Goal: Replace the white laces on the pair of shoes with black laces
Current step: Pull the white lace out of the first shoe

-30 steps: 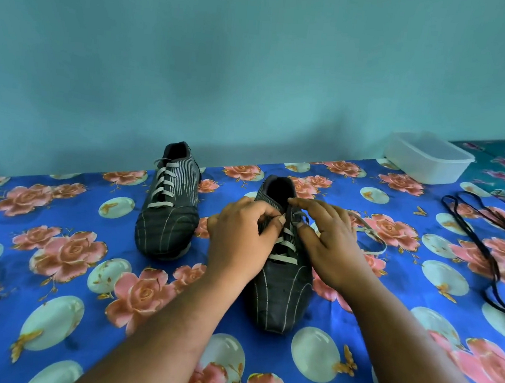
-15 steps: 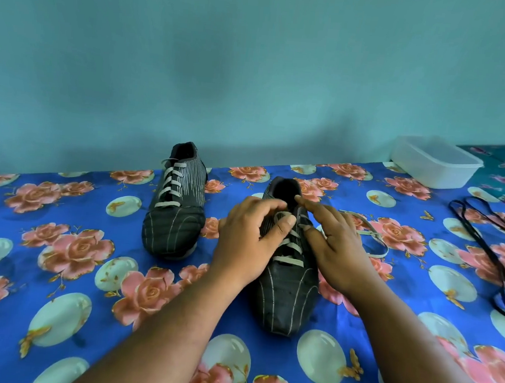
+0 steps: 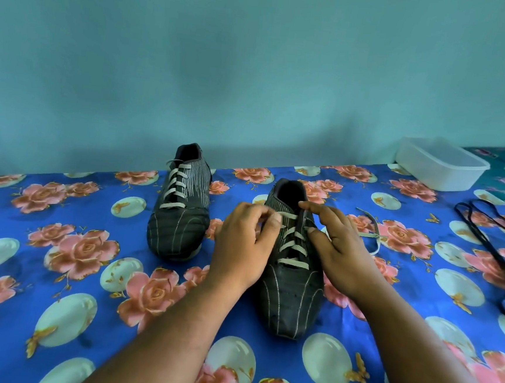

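Two black striped shoes with white laces stand on the floral cloth. The near shoe (image 3: 290,289) lies between my hands. My left hand (image 3: 242,245) pinches its white lace (image 3: 293,247) at the top crossing. My right hand (image 3: 336,247) rests on the shoe's right side with fingers spread fairly straight, index finger at the collar. A loose end of that lace (image 3: 371,232) trails on the cloth to the right. The far shoe (image 3: 179,215) stands laced to the left, untouched. Black laces (image 3: 491,242) lie in a loose bundle at the right edge.
A white plastic tub (image 3: 439,168) sits at the back right corner. The blue floral cloth (image 3: 72,252) covers the whole surface, which ends at a teal wall behind the shoes.
My left hand's fingers shifted left along the top lace crossing and now pinch it. My right hand opened a little and slid down the shoe's right side.
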Motion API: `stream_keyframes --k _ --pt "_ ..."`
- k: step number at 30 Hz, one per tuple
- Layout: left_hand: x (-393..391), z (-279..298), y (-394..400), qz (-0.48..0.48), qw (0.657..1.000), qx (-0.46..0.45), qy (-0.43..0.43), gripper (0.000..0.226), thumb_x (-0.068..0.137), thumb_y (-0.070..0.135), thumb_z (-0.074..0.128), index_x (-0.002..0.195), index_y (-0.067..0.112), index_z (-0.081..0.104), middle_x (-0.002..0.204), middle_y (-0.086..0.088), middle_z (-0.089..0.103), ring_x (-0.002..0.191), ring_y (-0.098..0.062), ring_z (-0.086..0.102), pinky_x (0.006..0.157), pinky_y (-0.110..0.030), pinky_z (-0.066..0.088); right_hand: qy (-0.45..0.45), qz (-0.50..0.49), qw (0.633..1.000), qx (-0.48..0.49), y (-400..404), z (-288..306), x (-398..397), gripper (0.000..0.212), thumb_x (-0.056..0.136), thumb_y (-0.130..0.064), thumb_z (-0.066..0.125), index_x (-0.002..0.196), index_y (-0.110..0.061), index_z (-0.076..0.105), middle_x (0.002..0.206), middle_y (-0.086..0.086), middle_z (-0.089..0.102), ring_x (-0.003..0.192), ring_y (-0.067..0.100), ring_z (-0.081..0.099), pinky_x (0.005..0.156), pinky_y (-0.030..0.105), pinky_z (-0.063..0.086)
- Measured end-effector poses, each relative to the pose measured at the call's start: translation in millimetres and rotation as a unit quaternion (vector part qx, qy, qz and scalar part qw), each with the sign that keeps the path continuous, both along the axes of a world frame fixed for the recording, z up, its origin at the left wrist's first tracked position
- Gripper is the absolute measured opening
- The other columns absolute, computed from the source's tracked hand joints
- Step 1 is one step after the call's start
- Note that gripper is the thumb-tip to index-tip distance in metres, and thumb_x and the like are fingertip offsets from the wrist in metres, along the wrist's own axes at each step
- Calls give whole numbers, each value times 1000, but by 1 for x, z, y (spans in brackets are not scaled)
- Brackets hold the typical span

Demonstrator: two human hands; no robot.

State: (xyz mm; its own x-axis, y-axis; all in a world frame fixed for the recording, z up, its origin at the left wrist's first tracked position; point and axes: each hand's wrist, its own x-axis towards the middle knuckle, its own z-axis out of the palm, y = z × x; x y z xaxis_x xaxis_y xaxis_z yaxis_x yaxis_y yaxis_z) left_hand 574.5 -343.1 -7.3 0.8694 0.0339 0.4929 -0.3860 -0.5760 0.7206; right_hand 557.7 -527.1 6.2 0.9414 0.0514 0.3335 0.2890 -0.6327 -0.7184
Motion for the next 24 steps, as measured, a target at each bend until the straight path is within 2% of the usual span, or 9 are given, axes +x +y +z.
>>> stream_keyframes --k 2,6,10,13,15,16,18,21,24 --pt "2 -2 -3 -42 998 -22 -37 39 94 62 52 106 30 70 102 11 65 98 -11 63 82 -45 55 -1 2 1000 3 1 0 -1 47 102 -21 52 138 -51 49 133 -20 51 131 6 39 116 50 31" --pt "9 -3 -5 -6 997 -22 -68 25 91 46 61 87 25 73 85 12 65 81 -11 61 73 -37 53 5 4 1000 11 -1 0 0 46 102 -21 52 137 -51 50 135 -19 51 131 6 40 115 50 32" --pt "15 -12 6 67 988 -135 41 22 84 41 58 72 24 64 76 4 67 73 -18 62 69 -36 51 6 8 1000 24 -1 0 0 45 101 -22 51 133 -54 50 127 -23 52 127 7 43 113 52 33" --pt "14 -11 10 101 979 -158 78 20 80 37 58 66 23 62 69 3 65 68 -22 61 63 -33 46 12 8 999 30 -1 0 0 46 101 -21 50 133 -53 51 130 -22 52 130 6 41 115 51 32" --pt "12 -8 8 77 982 -169 33 18 84 44 59 83 29 69 86 7 69 78 -15 63 70 -30 49 12 9 999 31 0 0 0 43 99 -27 49 134 -53 51 132 -21 52 131 8 41 115 51 32" --pt "11 -6 7 47 985 -168 6 26 86 49 59 97 29 72 97 9 70 84 -10 63 73 -23 50 11 9 999 31 0 0 0 43 97 -30 47 134 -53 50 133 -21 51 131 8 41 115 51 32" --pt "12 -5 3 -10 992 -114 -50 37 91 51 60 111 23 74 108 8 70 96 -8 64 76 -12 47 7 11 999 29 1 -1 -1 45 96 -31 47 133 -55 49 133 -21 51 132 7 42 115 51 33" --pt "14 -6 -1 -6 995 -32 -90 26 89 43 67 97 21 79 94 8 71 91 -14 66 74 -19 50 6 12 1000 27 1 0 0 45 94 -34 46 132 -58 48 133 -21 52 132 7 42 115 50 34" --pt "14 -8 0 -9 990 -136 -46 13 86 40 69 88 29 76 83 14 68 77 -14 63 68 -29 50 7 15 999 36 -1 -1 0 45 100 -25 50 133 -55 50 133 -20 51 132 6 41 115 49 33"
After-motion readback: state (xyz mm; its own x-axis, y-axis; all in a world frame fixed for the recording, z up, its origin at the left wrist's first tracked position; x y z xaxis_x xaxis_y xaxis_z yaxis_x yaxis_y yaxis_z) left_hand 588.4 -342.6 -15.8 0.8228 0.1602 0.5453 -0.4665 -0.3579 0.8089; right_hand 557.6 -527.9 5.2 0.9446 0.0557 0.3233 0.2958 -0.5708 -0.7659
